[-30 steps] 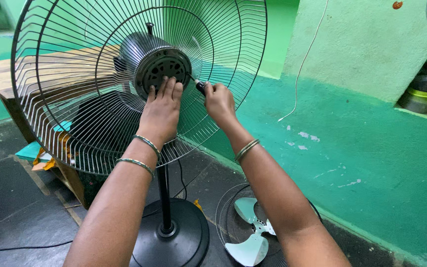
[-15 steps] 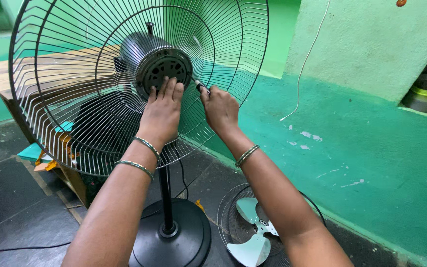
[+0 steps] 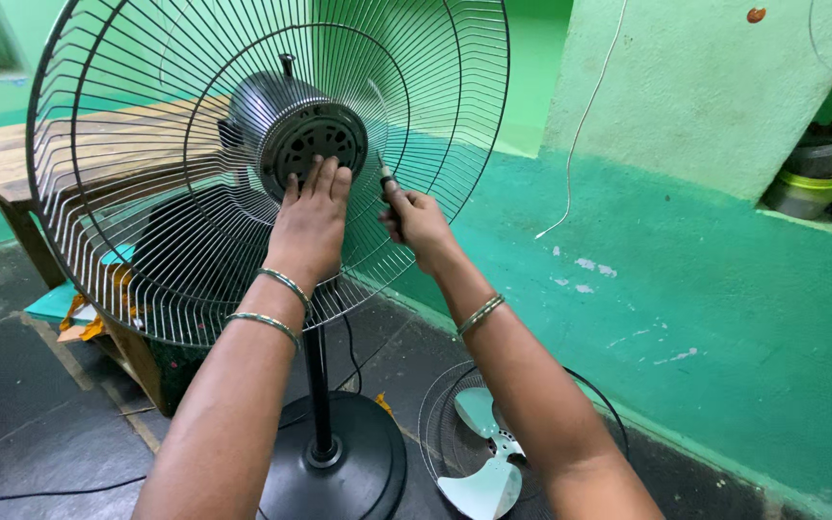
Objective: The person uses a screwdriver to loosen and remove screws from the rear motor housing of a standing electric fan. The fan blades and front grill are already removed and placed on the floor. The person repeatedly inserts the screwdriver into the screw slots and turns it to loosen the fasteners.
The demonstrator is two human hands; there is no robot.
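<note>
We find our left hand laid flat and open, fingers spread, against the rear wire guard of a pedestal fan, just below the motor housing at the guard's centre. Our right hand is closed around a screwdriver with a dark handle; its tip points up and toward the motor face, just beside the fingertips of the left hand. Whether the tip sits in a screw head we cannot tell at this size.

The fan's front guard lies on the floor below our right forearm, with the pale blade resting in it. The fan's round base and pole stand below our left forearm. A wooden counter stands behind the guard, beyond our left hand.

In our judgement, the step goes well if the left palm keeps steady pressure so the guard cannot turn or flex, and if the driver is held square to the fastener and pressed firmly in line before any turning. The thin wires give little support, so we would press close to the hub rather than out toward the rim. The base looks stable.
</note>
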